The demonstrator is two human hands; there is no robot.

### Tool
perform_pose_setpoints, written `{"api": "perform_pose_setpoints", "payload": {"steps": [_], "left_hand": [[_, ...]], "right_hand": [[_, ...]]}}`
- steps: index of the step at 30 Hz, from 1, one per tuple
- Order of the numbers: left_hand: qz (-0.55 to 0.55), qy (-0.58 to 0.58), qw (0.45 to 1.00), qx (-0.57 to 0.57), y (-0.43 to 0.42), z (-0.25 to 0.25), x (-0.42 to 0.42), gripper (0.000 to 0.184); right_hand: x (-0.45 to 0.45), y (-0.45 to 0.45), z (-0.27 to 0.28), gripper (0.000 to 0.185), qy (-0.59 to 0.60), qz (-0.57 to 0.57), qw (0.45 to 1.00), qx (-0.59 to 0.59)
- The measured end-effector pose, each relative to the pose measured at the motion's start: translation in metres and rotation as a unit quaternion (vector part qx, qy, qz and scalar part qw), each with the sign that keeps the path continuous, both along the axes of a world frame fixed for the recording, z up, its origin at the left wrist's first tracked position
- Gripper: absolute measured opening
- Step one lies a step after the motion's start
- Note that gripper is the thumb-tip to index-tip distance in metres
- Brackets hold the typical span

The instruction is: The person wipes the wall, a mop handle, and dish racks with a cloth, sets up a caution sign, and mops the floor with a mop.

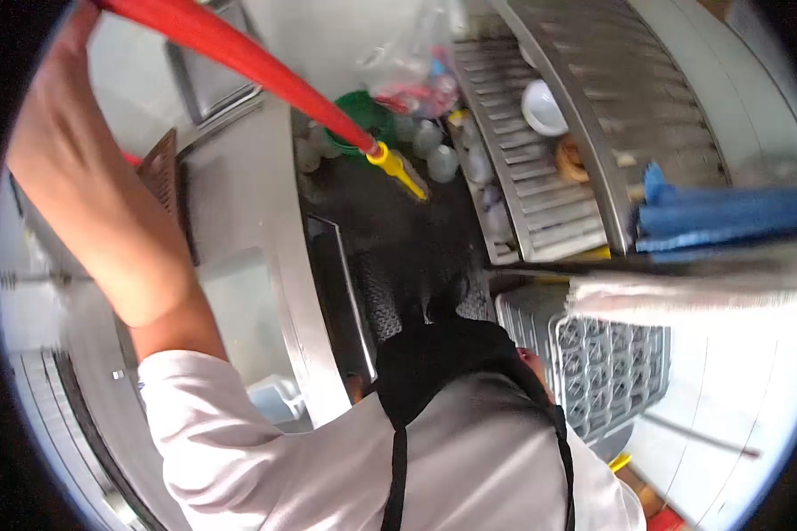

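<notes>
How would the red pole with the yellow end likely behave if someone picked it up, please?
The red pole is probably stiff, since its length shows no obvious sag. Being long and slender, it may swing or tip if gripped near one end. Its rounded shaft could roll if laid down.

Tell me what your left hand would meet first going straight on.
Likely the red pole, right at the left hand near the picture's upper-left edge; contact is unclear, and the way beyond is out of frame.
</notes>
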State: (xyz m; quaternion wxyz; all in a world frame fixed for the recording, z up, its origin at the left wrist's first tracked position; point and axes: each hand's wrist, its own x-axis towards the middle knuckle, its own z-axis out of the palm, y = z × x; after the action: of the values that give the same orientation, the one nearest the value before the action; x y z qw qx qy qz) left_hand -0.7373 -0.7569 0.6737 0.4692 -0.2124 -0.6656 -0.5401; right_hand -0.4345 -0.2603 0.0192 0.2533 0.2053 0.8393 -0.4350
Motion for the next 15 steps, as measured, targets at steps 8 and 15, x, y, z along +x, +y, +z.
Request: {"api": "perform_pose_setpoints", "payload": {"steps": [8,15], "left_hand": [[-0.264,-0.234,0.925,0.142,0.136,-0.177,0.034,0.035],[-0.43,-0.423,0.791,0.106,0.246,-0.297,0.129,0.033]], "right_hand": [[0.166,0.021,0.001,0.041,-0.034,-0.086,0.992,0.083],[0.218,0.011,-0.018,0.044,-0.076,-0.308,0.948,-0.004]]}}
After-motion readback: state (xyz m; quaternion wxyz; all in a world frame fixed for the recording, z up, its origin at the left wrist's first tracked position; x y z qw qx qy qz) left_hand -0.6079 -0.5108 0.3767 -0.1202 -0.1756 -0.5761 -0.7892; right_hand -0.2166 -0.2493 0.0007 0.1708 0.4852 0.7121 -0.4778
